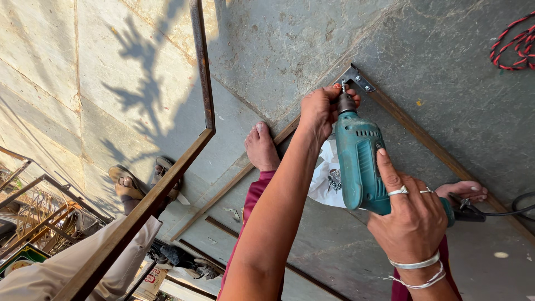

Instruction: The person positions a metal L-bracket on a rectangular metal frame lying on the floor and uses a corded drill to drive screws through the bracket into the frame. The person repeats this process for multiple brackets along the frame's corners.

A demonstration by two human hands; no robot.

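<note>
Fingers of left hand [319, 111] pinch a screw [343, 85] at the corner bracket [359, 79] — right hand [409, 214] clasps the teal drill [359, 164]; a slipping bit could nick them.

The left hand [319, 108] wraps over the chuck of the teal electric drill [359, 167], so the bit and the screw under it cannot be seen. The right hand [411, 214] covers the drill's grip and trigger. Toward five o'clock the black power cord [510, 210] runs off the right edge. The red-and-black twisted cord [515, 42] at two o'clock is cut by the same edge. The small screws [334, 179] on the white paper [323, 178] are half hidden behind the drill. At eight o'clock a bystander's sandalled feet [125, 184] show, the body cropped away.
</note>
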